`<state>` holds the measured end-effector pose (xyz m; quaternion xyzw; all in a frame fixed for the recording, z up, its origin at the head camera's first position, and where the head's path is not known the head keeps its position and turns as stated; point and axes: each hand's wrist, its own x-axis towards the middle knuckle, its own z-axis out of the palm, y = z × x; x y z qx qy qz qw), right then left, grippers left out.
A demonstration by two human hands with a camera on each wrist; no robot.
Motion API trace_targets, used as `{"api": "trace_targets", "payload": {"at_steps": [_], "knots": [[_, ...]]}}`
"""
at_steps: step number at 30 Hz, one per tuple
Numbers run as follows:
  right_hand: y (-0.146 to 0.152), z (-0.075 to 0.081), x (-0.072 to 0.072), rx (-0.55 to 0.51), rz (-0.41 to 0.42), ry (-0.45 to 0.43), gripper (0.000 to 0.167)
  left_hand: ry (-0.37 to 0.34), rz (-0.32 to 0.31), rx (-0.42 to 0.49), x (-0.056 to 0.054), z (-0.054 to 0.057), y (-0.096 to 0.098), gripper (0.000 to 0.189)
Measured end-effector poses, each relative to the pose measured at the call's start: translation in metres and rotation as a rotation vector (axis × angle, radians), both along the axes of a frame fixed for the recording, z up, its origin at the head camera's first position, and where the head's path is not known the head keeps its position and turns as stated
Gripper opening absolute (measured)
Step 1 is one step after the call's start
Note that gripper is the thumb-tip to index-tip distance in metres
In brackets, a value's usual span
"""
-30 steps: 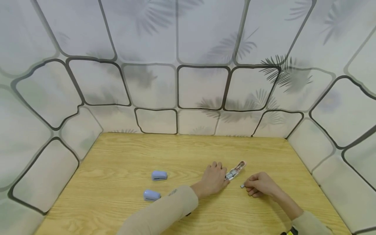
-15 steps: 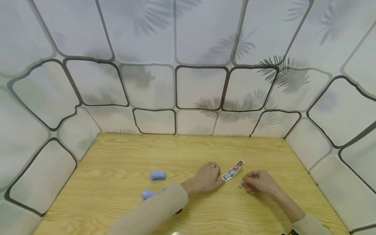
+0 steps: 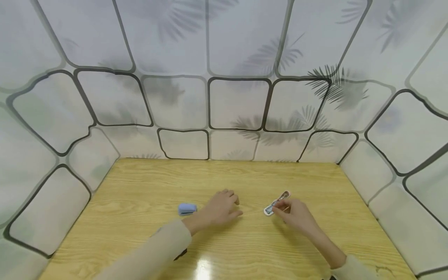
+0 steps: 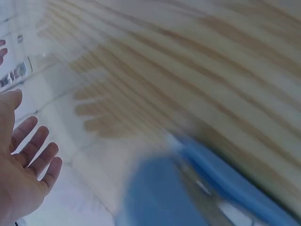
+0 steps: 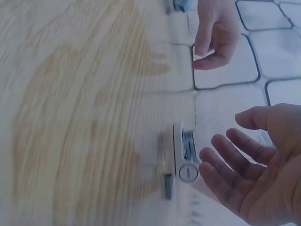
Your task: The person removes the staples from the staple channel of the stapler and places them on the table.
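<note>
Two hands work low over the table (image 3: 140,182): my right hand (image 3: 295,214), fingers spread and holding nothing, hovers at the opened pink stapler (image 3: 276,203), a staple strip (image 5: 167,186) beside it. Loading looks next. My left hand (image 3: 218,210), relaxed, floats near the farther-left blue stapler (image 3: 187,209).

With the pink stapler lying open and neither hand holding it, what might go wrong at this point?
1. The small staple strip lies loose on the table beside the open pink stapler; the right hand, fingers spread next to it, might knock it away.
2. The left hand is off the stapler, so it may slide when touched.
3. The left sleeve might brush the blue stapler.
</note>
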<state>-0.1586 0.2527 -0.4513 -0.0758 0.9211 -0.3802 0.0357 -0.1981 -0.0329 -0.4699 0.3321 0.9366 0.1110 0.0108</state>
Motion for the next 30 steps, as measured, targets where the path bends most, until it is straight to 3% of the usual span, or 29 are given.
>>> {"api": "trace_targets", "payload": {"at_steps": [5, 13, 22, 30], "knots": [[-0.023, -0.003, -0.002, 0.128, 0.082, 0.196, 0.017, 0.010, 0.037, 0.041, 0.004, 0.008, -0.037, 0.038], [-0.056, -0.011, -0.009, 0.370, 0.194, 0.447, 0.033, 0.142, 0.090, 0.058, 0.010, 0.006, -0.088, 0.037], [-0.095, -0.008, -0.018, 0.461, 0.292, 0.560, 0.037, 0.265, 0.119, -0.009, 0.020, 0.011, -0.132, 0.038], [-0.124, -0.010, -0.023, 0.575, 0.396, 0.628, 0.038, 0.265, 0.136, -0.096, 0.024, 0.011, -0.159, 0.038]]}}
